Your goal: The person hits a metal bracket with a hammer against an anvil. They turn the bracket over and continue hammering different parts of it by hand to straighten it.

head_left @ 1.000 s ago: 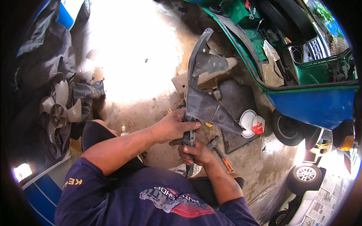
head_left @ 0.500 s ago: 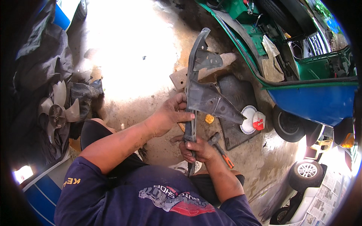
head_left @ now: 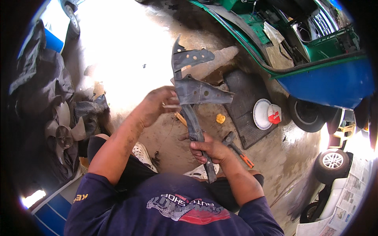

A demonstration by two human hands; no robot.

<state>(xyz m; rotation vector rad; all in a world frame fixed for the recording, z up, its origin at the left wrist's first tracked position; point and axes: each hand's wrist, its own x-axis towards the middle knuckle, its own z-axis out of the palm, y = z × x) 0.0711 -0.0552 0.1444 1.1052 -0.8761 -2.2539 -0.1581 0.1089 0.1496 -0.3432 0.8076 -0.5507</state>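
A long dark grey metal bracket (head_left: 204, 93), with two holed side flanges, stands tilted in front of me. Its upper end points away and its lower end comes down near my lap. My right hand (head_left: 208, 149) is closed round the narrow lower bar. Beside the lower flange, on its left, is my left hand (head_left: 156, 104), its fingers apart and somewhat blurred; some fingertips reach the bracket's edge, and whether they touch it I cannot tell. A hammer (head_left: 236, 148) with an orange-ended handle lies on the floor to the right of my right hand.
Beyond the bracket lie a stone-like slab (head_left: 220, 59) and a dark rubber mat (head_left: 252, 92). A white plate (head_left: 258, 114) with a red-and-white packet and a yellow lump (head_left: 220, 118) are nearby. A blue-green vehicle body (head_left: 327, 84) stands right; a fan blade (head_left: 65, 131) lies left.
The bracket has swung, its upper end going left and its lower end right, and its flanges now face me more. My left hand has shifted left, loosening from the bar. My right hand keeps its grip.
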